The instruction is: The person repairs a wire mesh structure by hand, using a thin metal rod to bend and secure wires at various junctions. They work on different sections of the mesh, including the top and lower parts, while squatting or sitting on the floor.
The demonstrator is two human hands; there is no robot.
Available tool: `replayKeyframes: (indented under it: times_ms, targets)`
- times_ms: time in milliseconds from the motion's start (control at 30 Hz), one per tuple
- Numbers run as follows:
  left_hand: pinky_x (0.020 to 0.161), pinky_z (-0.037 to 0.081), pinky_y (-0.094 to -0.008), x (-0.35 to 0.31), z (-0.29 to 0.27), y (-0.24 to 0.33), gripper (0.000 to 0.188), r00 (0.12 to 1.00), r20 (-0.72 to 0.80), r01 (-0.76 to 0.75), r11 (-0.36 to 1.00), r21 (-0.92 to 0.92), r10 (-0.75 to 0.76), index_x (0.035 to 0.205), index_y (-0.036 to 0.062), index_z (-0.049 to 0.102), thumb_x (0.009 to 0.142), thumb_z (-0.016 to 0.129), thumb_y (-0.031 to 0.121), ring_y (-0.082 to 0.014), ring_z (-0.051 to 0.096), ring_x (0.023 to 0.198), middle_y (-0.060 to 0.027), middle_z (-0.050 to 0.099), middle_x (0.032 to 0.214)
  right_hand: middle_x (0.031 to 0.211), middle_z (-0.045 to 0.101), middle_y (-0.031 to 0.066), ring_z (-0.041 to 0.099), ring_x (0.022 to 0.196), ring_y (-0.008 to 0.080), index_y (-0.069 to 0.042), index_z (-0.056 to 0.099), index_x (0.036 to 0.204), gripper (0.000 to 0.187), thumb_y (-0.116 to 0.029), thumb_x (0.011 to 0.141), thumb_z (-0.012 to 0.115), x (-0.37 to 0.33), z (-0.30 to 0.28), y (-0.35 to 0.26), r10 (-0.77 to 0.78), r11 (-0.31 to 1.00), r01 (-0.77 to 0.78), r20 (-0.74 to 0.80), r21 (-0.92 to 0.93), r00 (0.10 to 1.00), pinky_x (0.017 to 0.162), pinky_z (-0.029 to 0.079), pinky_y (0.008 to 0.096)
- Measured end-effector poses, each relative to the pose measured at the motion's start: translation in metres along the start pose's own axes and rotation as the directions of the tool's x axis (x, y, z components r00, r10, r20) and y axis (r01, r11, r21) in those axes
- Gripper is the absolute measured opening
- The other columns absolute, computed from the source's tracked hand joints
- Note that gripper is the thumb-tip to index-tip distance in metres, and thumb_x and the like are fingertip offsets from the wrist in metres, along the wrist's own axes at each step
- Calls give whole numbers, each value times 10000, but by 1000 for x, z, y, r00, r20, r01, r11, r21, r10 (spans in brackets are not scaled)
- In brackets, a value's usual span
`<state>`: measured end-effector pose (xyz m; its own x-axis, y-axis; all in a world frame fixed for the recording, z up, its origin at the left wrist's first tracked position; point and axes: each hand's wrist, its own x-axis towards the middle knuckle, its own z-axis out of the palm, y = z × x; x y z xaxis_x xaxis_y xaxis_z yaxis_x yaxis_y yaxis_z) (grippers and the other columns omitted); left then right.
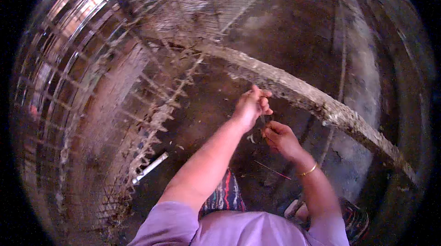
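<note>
My left hand [251,105] and my right hand [281,138] meet in the middle of the picture, just in front of a rough concrete beam [321,105]. Both have their fingers pinched on a small thin dark strand [262,123] that runs between them; it is too small to tell what it is. A gold bangle [308,171] sits on my right wrist. A thin red stick [274,170] lies or hangs below the right hand. My sleeves are lilac.
A wire mesh cage wall [92,99], crusted with dirt and feathers, fills the left side and curves overhead. A white tube [149,168] lies at its foot. The floor [202,108] is dark dirt. A striped cloth [225,195] covers my knees.
</note>
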<state>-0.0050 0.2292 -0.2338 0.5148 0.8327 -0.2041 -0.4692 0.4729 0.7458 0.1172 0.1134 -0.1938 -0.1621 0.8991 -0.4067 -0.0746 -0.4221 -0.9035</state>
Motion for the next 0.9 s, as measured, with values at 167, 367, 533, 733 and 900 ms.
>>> replayKeyframes:
  times_ms: [167,367,533,733,900]
  targets:
    - [754,526,-460,-10,21,18,552,994,-112,-14,997,-71,6,1128,-7,416,892,485,487,-286,620,775,-154,596,854,549,465,95,443,442,212,-65,523,833,98,-150,871,557,14,-22,17,-394,849,283,-177,-447,902,424,353,344]
    - [808,527,-518,-2,0,19,341,924,-376,39,996,-85,-69,1094,-61,423,950,402,247,-360,605,849,-184,561,884,709,614,151,630,659,358,-53,491,821,126,-126,754,569,17,-23,27,-469,273,131,-12,-953,883,528,498,487]
    - [486,240,-287,17,-29,4,150,882,-450,63,982,-179,-139,758,110,434,906,408,110,-109,248,471,32,238,555,712,613,209,622,688,394,-18,492,884,121,-97,793,490,12,11,37,-209,441,84,-11,-894,978,529,481,506]
    - [415,220,-243,12,-51,25,166,965,-196,147,979,-138,-173,795,111,444,935,430,199,-76,234,424,49,252,512,660,566,224,559,661,440,-28,513,829,207,-226,877,474,-1,5,15,-446,607,375,90,-701,891,581,420,526]
    - [418,199,-248,7,-27,36,180,948,-251,31,846,-533,-193,631,107,374,781,461,60,-102,233,426,29,250,493,520,499,99,505,483,286,-50,515,693,249,-211,880,482,14,-16,13,-635,766,544,-276,-342,722,468,376,410]
